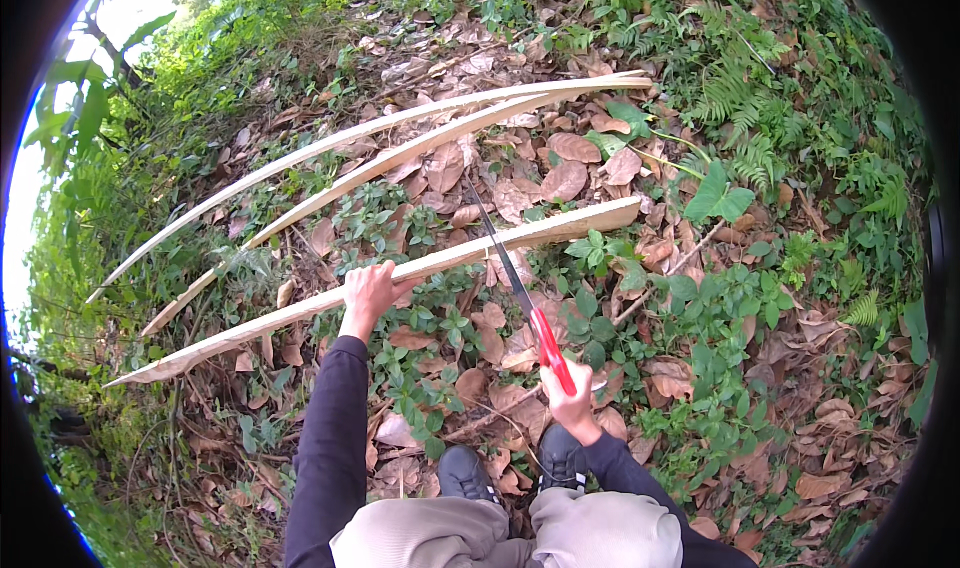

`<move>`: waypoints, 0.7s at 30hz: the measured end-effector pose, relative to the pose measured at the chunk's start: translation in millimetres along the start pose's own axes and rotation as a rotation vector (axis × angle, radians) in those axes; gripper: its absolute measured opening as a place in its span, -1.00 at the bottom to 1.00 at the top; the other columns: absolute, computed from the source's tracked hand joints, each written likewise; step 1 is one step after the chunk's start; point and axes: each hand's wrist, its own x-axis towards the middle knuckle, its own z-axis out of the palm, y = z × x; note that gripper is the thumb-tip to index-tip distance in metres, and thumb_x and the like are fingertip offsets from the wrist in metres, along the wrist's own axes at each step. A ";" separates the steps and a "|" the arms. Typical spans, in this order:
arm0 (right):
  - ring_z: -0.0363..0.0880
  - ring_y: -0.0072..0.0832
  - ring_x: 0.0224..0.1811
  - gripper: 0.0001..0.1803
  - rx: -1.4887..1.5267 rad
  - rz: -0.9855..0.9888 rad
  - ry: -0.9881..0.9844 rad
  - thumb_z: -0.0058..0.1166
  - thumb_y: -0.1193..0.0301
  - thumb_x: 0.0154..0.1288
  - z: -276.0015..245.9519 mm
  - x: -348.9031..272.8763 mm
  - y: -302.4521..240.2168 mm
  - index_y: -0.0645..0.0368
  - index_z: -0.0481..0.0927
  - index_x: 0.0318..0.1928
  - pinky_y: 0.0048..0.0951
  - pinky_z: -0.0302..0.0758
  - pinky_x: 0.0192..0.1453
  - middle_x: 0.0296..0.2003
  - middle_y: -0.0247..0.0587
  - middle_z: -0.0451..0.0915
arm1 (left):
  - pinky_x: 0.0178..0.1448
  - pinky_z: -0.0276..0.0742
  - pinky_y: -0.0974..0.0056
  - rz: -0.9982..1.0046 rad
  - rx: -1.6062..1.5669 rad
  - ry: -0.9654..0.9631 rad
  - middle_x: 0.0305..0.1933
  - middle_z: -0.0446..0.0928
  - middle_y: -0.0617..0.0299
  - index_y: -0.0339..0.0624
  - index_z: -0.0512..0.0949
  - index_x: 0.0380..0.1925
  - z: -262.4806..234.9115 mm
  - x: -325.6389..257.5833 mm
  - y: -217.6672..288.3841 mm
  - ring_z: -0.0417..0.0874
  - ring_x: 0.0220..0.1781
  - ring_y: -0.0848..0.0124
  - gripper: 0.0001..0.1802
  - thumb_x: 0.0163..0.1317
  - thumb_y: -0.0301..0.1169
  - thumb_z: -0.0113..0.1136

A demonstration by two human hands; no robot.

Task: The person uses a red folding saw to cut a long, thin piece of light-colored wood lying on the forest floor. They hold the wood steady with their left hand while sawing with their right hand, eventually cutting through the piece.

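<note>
My left hand (pixel 371 293) is closed around a long pale wooden plank (pixel 440 262), which slants from the lower left up to the right in front of me. In my right hand (pixel 570 396) is the red handle of a hand saw (pixel 548 340). Its dark narrow blade points away from me and crosses the plank to the right of my left hand. The blade lies over the plank's edge; how deep it sits in the wood, if at all, I cannot tell.
Two more long pale wooden strips (pixel 330 146) lie farther off, meeting at their right ends. Dry brown leaves (pixel 565 178) and low green plants cover the ground. Ferns (pixel 740 103) grow at the far right. A thin branch (pixel 660 278) lies right of the saw. My shoes (pixel 463 471) stand below.
</note>
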 end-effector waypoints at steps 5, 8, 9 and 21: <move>0.36 -0.51 -0.73 -0.78 0.006 0.199 -0.054 0.20 0.47 0.27 -53.2 -75.4 -9.6 0.25 0.50 -0.50 -0.35 0.26 -0.58 -0.74 -0.29 0.36 | -0.27 0.56 -0.04 0.014 -0.028 0.003 -0.56 0.65 0.11 -0.09 0.53 -0.51 0.7 5.2 7.3 0.73 -0.46 0.05 -0.34 0.15 0.34 0.27; 0.38 -0.49 -0.73 -0.77 -0.007 0.102 -0.055 0.20 0.48 0.25 -57.0 -80.4 -19.1 0.24 0.49 -0.53 -0.35 0.29 -0.57 -0.74 -0.25 0.37 | -0.34 0.55 0.00 0.035 0.008 0.081 -0.54 0.66 0.12 -0.09 0.49 -0.50 1.2 -9.7 2.3 0.71 -0.50 0.08 -0.36 0.17 0.31 0.28; 0.39 -0.47 -0.74 -0.76 -0.013 0.088 -0.065 0.20 0.48 0.25 -56.0 -80.6 -18.9 0.24 0.48 -0.53 -0.34 0.29 -0.56 -0.74 -0.23 0.37 | -0.35 0.55 0.01 0.016 0.003 0.084 -0.55 0.66 0.13 -0.08 0.49 -0.51 0.1 -16.8 -0.5 0.71 -0.51 0.08 -0.37 0.17 0.30 0.28; 0.47 -0.37 -0.74 -0.75 0.002 -0.115 0.018 0.16 0.48 0.29 -6.0 39.8 -13.5 0.28 0.50 -0.54 -0.29 0.29 -0.58 -0.75 -0.14 0.41 | -0.40 0.55 0.03 0.037 -0.005 0.126 -0.57 0.65 0.13 -0.08 0.47 -0.55 0.9 -6.6 18.3 0.70 -0.53 0.08 -0.36 0.16 0.30 0.31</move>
